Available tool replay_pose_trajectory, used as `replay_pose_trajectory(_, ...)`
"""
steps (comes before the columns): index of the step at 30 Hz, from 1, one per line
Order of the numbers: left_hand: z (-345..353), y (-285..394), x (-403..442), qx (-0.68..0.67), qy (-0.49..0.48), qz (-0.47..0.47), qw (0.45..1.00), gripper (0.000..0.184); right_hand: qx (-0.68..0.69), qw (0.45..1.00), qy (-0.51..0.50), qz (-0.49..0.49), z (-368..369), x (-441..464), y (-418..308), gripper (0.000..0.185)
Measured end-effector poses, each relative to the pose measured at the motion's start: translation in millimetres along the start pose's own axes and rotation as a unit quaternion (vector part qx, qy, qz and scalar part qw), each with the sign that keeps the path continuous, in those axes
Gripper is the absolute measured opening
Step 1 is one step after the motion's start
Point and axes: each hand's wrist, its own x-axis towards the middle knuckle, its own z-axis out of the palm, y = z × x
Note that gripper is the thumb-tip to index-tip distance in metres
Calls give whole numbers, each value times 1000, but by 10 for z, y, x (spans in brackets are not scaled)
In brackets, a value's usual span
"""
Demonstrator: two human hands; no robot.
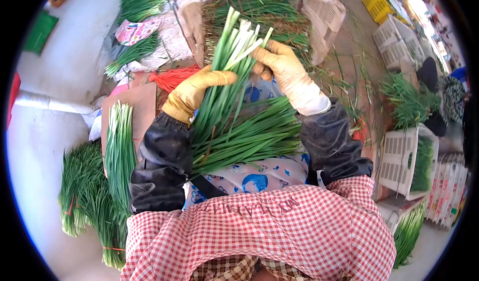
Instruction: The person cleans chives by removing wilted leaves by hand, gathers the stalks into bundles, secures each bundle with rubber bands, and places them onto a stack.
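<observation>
Red-checked apron (259, 226) sits below slender green stalks (222, 97), white at one end.

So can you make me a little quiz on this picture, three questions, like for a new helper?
1. True or false: the left hand and the right hand both wear gloves.
2. What colour is the bundle of strings near the left hand? A: blue. B: red. C: black.
3. Fill in: the left hand holds green stalks whose top ends in the picture are ____.

Key: 1 true; 2 B; 3 white.
</observation>
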Motion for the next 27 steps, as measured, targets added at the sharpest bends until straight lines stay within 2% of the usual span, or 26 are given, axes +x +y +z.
replay_pose_trajectory(1, -14, 9, -48, -24, -65, 9, 998, 49, -7, 1000, -29, 1, 59, 50, 12, 26)
replay_pose_trajectory(3, -108, 11, -139, -4, -34, 23, 999, 53, -124, 987, -99, -4, 53, 118, -116, 37)
replay_pose_trajectory(5, -292, -51, -118, -65, -55, 4, 996, 55, -168, 979, -3, -115, -86, 312, -212, 53)
replay_pose_trajectory(6, -329, -93, -111, -93, -46, 10, 995, 54, -163, 977, 44, -132, -234, 429, -288, 63)
replay_pose_trajectory(7, -376, -119, -89, -99, -45, 15, 994, 54, -170, 957, 63, -225, -180, 408, -383, 65)
replay_pose_trajectory(9, -466, -130, -35, -111, -85, -30, 990, 53, -225, 958, -91, -150, 23, 362, -462, 67)
replay_pose_trajectory(10, -395, -129, -30, -122, -94, -17, 988, 52, -243, 956, -132, -101, 95, 354, -342, 64)
replay_pose_trajectory(11, -399, -133, -28, -123, -95, -17, 988, 52, -255, 954, -122, -100, 105, 329, -327, 57)
replay_pose_trajectory(13, -412, -135, 1, -123, -90, -4, 988, 45, -336, 914, 44, -223, -68, 437, -348, 47)
replay_pose_trajectory(14, -414, -145, 3, -118, -75, 7, 990, 44, -356, 886, 89, -284, -143, 476, -385, 36)
replay_pose_trajectory(15, -449, -162, 19, -124, -73, 11, 990, 44, -344, 899, 63, -263, -216, 436, -378, 29)
replay_pose_trajectory(17, -494, -165, 48, -136, -61, -51, 987, 49, -351, 898, -12, -267, -127, 344, -292, 28)
replay_pose_trajectory(18, -515, -164, 55, -142, -76, -82, 984, 47, -417, 861, -31, -290, -77, 303, -254, 31)
replay_pose_trajectory(21, -547, -212, 137, -176, -93, -82, 977, 47, -453, 789, 46, -412, -21, 258, -271, 46)
replay_pose_trajectory(22, -522, -201, 126, -163, -82, -69, 981, 48, -453, 791, 44, -408, 25, 222, -354, 46)
replay_pose_trajectory(24, -559, -201, 180, -186, -89, -85, 975, 48, -684, 606, -14, -406, 167, 72, -589, 65)
replay_pose_trajectory(25, -576, -194, 199, -205, -101, -102, 968, 48, -783, 500, -42, -367, 273, -43, -559, 74)
replay_pose_trajectory(27, -604, -176, 257, -194, -130, -143, 962, 48, -829, 406, -79, -375, 297, 10, -425, 72)
